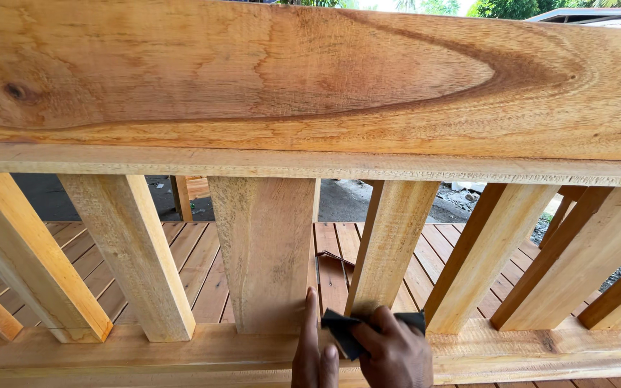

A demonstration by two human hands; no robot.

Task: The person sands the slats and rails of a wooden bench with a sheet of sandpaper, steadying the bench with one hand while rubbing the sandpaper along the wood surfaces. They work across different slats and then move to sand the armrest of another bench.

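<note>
I look through a wooden railing. A wide top rail (310, 79) fills the upper view, and several flat upright balusters run down to a bottom rail (181, 352). My right hand (395, 352) presses a dark sheet of sandpaper (345, 332) against the foot of one baluster (389, 244), where it meets the bottom rail. My left hand (314, 352) lies flat beside it, fingers pointing up along the edge of the broad middle baluster (267, 251). Both wrists are cut off by the lower edge.
Beyond the balusters lies a reddish wooden deck (195, 259) with a small thin tool or scrap (336, 257) on it. Past the deck is dark wet ground (346, 201) with rubble at the right. Trees and a roof edge show above the top rail.
</note>
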